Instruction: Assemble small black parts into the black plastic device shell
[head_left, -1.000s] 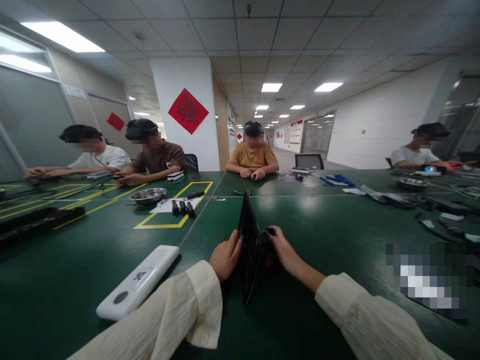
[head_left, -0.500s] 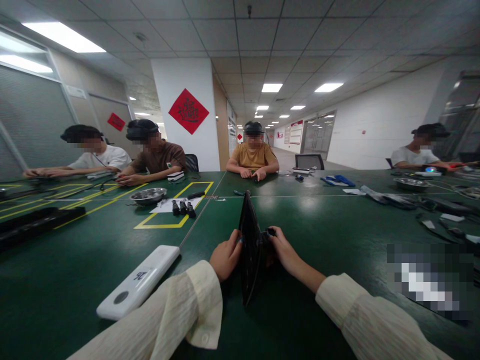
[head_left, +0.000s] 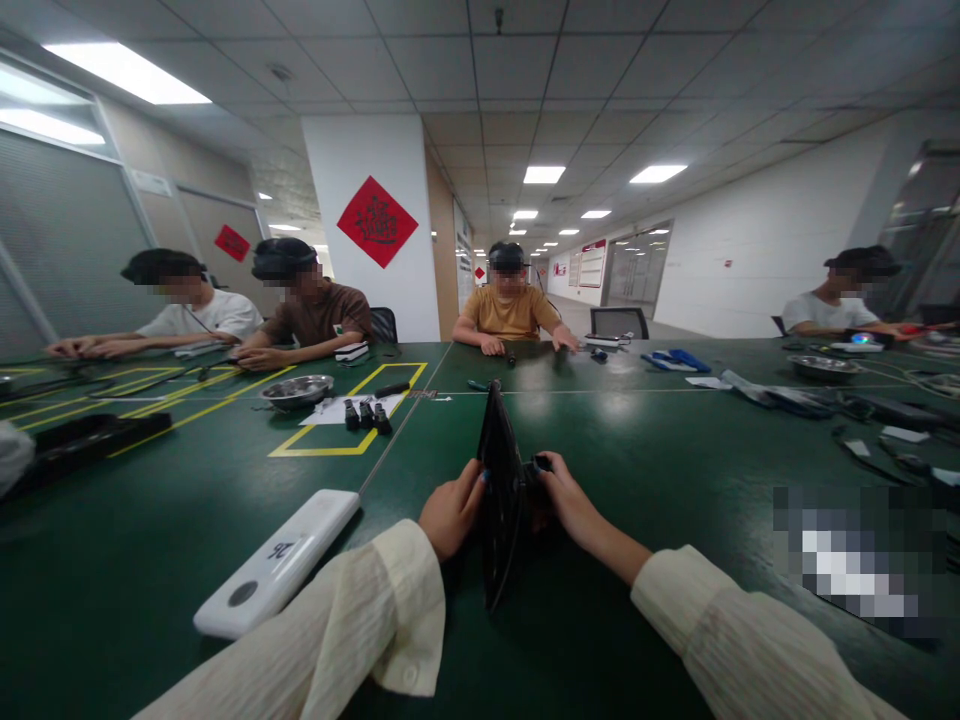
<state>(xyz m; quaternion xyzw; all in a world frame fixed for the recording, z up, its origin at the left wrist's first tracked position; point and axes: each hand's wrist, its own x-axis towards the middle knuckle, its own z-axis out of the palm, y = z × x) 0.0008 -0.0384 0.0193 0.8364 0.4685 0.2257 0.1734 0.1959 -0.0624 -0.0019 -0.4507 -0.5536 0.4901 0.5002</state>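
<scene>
A thin, flat black panel with a glossy face stands on edge in front of me, seen almost edge-on. My left hand grips it from the left, thumb against its face and the other fingers partly hidden. On the other side, my right hand is closed on a small dark fitting that juts from the panel; its exact kind is hard to make out. A white oblong device marked "25" lies to the left of my left forearm.
A steel bowl and several short black cylinders are on the left, by yellow tape. A black tray lies further left. Cables and dark parts clutter the right. A co-worker sits opposite; others sit along the sides.
My hands and the black panel stay put. The co-worker opposite has moved one hand out to the right across the table. A pale shape has come in at the far left edge.
</scene>
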